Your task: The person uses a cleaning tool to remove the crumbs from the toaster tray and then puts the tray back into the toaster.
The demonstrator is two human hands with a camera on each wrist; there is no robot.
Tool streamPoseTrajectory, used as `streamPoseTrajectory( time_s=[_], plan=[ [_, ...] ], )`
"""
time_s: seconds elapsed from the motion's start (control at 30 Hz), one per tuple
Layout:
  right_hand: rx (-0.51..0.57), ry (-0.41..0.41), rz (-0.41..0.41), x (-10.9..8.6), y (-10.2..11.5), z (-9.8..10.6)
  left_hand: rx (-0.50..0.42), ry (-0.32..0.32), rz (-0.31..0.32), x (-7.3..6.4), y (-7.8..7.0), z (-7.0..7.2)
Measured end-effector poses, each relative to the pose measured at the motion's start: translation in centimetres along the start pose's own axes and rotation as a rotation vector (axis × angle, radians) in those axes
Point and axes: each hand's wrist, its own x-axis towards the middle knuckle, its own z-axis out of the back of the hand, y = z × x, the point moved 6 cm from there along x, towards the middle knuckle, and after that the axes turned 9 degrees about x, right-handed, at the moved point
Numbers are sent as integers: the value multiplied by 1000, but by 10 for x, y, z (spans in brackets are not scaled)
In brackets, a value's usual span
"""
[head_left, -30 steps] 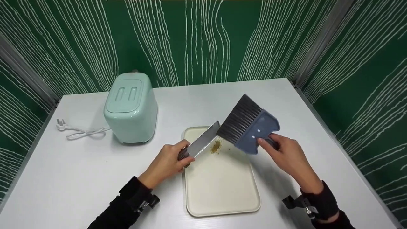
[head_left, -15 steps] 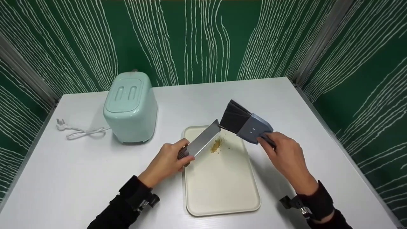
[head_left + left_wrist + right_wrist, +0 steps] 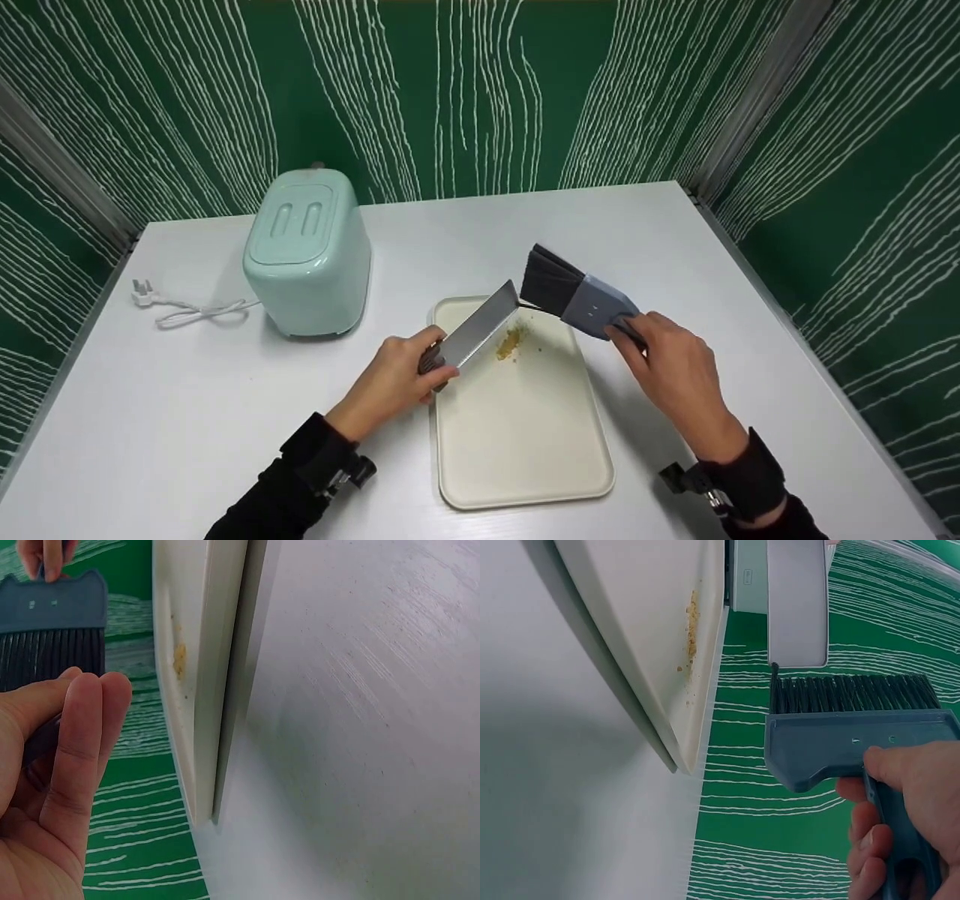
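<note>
Left hand point(image 3: 401, 375) curled round a grey dustpan point(image 3: 480, 325) over the tray point(image 3: 525, 450)'s left edge, right hand point(image 3: 673, 367) gripping a blue brush point(image 3: 596, 304), bristles up at the dustpan's tip! Crumbs point(image 3: 509, 343) lie at the tray's far end, dustpan between them and the toaster point(image 3: 307, 255), left of the tray with its cord point(image 3: 202, 313).

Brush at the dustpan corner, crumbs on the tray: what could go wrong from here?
1. The crumbs lie near the far end of the tray; a careless sweep could push them over its low rim onto the table.
2. The bristles of the brush are at the corner of the dustpan; if they spring back, any clinging bits might flick past it.
</note>
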Motion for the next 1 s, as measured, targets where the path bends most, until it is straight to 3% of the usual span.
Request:
streamPoseTrajectory(
  time_s=[0.7,1.0],
  plan=[
    [-28,31,47,-6,7,-4,-1,-10,-5,1,2,-3],
    [-36,-8,47,-5,9,4,-5,-8,-2,0,3,-4]
  ],
)
